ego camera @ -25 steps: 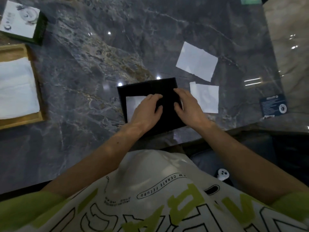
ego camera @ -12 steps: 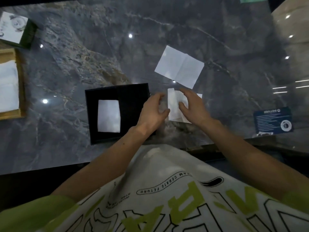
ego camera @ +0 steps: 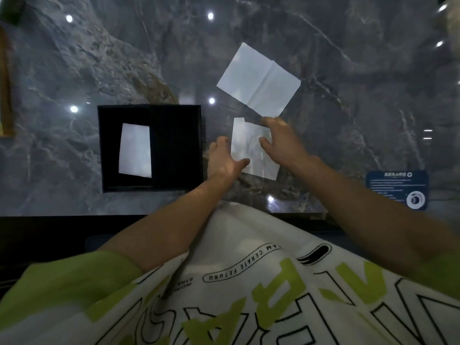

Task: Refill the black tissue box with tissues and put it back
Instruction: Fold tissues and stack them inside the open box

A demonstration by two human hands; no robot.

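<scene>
Two loose tissues lie right of the box (ego camera: 151,148); both my hands frame the near tissue (ego camera: 251,150). Left hand (ego camera: 224,161) and right hand (ego camera: 281,143) have fingers spread, touching its edges, nothing pinched yet. Far tissue (ego camera: 258,79) lies just beyond. Risk: thin sheet slides or crumples on the slick table (ego camera: 348,95), then jams at the slot (ego camera: 135,150).

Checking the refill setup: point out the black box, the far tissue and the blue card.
black box (ego camera: 176,145): head view, on its dark top right of the white opening.
far tissue (ego camera: 258,79): head view, near its middle crease.
blue card (ego camera: 395,188): head view, on its printed face.
</scene>
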